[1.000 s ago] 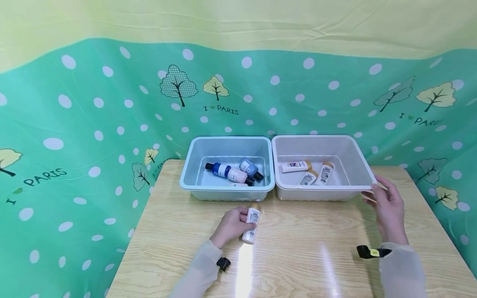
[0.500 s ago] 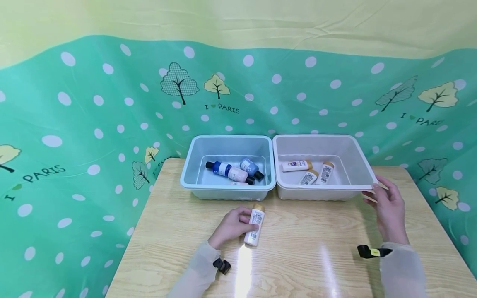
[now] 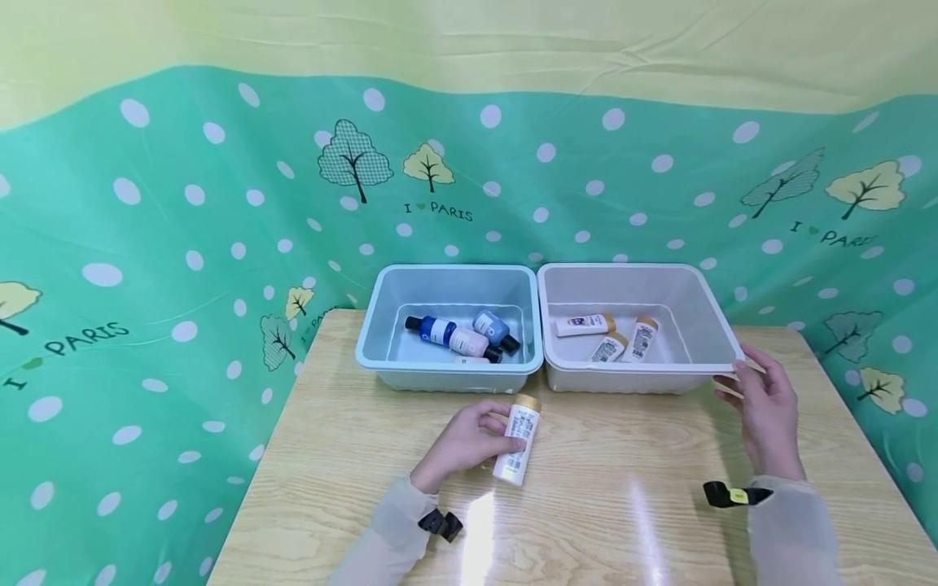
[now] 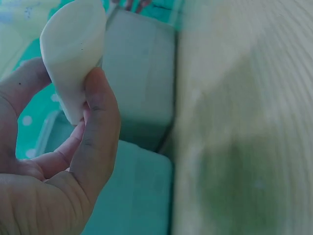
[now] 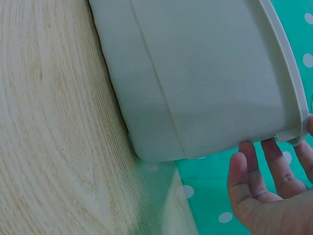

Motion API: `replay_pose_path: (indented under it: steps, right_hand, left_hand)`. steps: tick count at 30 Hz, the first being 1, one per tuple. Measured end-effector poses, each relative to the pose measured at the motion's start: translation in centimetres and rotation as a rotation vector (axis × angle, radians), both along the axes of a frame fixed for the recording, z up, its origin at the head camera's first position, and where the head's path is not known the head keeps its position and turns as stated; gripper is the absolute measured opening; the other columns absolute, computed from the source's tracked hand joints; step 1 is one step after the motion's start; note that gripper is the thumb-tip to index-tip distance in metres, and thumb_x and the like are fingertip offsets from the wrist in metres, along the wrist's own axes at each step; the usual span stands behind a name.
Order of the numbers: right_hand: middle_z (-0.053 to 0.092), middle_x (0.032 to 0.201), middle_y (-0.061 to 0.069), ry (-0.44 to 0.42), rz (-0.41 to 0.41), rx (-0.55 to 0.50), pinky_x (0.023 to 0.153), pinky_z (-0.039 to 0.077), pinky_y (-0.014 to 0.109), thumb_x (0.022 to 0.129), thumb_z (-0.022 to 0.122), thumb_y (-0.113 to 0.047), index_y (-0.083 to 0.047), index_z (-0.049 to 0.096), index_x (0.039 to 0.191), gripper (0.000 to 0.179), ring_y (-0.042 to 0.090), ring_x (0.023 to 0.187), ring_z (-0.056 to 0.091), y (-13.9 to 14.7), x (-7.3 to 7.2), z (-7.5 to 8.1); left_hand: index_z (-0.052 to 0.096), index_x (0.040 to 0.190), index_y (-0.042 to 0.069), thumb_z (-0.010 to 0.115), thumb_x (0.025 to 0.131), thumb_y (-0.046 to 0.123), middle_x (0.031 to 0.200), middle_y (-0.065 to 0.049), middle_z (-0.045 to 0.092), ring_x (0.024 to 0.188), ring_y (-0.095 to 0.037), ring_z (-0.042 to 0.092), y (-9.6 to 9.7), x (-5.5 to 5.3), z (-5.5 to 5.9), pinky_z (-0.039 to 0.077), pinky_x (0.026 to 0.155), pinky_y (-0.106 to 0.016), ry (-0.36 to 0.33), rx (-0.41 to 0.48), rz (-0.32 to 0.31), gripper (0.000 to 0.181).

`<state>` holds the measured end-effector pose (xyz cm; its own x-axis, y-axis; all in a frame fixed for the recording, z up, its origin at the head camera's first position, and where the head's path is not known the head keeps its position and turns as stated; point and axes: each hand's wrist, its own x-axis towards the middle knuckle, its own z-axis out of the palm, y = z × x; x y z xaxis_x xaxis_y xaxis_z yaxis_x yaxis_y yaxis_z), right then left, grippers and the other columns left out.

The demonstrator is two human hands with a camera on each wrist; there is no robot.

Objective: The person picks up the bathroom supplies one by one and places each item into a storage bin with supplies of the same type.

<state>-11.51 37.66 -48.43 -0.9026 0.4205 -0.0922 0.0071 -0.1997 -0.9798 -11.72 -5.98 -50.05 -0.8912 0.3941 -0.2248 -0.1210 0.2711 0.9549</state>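
Note:
My left hand (image 3: 469, 443) grips a white bottle with a gold cap (image 3: 519, 443) just above the table, in front of the two bins. It is tilted, cap end away from me. In the left wrist view, thumb and fingers pinch the white bottle (image 4: 73, 44) from both sides, its base toward the camera. At the front right corner of the light grey bin (image 3: 630, 378), my right hand (image 3: 765, 407) holds the rim, thumb on it and fingers against the side. Several white bottles with gold caps, one being a white bottle (image 3: 582, 325), lie in that bin.
Left of it, against its side, stands a light blue bin (image 3: 447, 378) with several black-capped bottles, among them a dark blue bottle (image 3: 432, 330). Both bins rest on the wooden table (image 3: 601, 480) near its back edge. A green dotted curtain (image 3: 586, 195) hangs behind.
My left hand has carried the white bottle a little to the right along the front of the bins. The right hand keeps its hold on the grey bin's corner.

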Motion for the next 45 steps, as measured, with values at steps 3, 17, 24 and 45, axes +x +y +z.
replay_pose_path:
  steps: [3,17,24,45]
  right_hand:
    - [0.058,0.126,-0.001,-0.006,-0.001,0.002,0.072,0.060,0.024,0.099,0.065,-0.029,-0.020,0.051,0.145,0.049,0.015,0.098,0.067,0.0,0.0,0.0]
    - [0.060,0.123,-0.001,-0.017,-0.019,0.020,0.070,0.060,0.022,0.099,0.066,-0.029,-0.021,0.051,0.145,0.049,0.015,0.097,0.068,0.1,-0.2,-0.1]
    - [0.063,0.118,0.000,-0.001,-0.019,0.000,0.069,0.060,0.023,0.098,0.067,-0.028,-0.019,0.052,0.144,0.049,0.015,0.094,0.069,0.0,-0.2,-0.1]
    - [0.066,0.114,0.001,0.034,-0.018,-0.001,0.070,0.060,0.025,0.098,0.067,-0.025,-0.017,0.054,0.142,0.047,0.015,0.093,0.071,0.0,-0.3,-0.3]
  left_hand:
    - [0.064,0.121,0.008,0.089,0.076,0.020,0.094,-0.006,0.067,0.081,-0.021,0.066,0.4,0.1,1.1,0.061,0.070,-0.041,-0.012,0.024,0.002,0.052]
    - [0.062,0.122,0.004,0.086,0.079,0.009,0.096,-0.011,0.066,0.081,-0.022,0.067,2.3,-2.4,5.4,0.063,0.069,-0.037,0.030,0.164,-0.046,0.049]
    - [0.063,0.123,0.008,0.088,0.078,0.018,0.099,-0.008,0.067,0.088,-0.023,0.066,3.4,-4.6,7.7,0.062,0.071,-0.035,0.087,0.097,-0.020,0.053]
    - [0.061,0.124,0.004,0.086,0.082,0.016,0.103,-0.010,0.068,0.084,-0.024,0.071,9.1,-13.3,14.7,0.063,0.068,-0.035,0.141,0.144,-0.015,0.050]
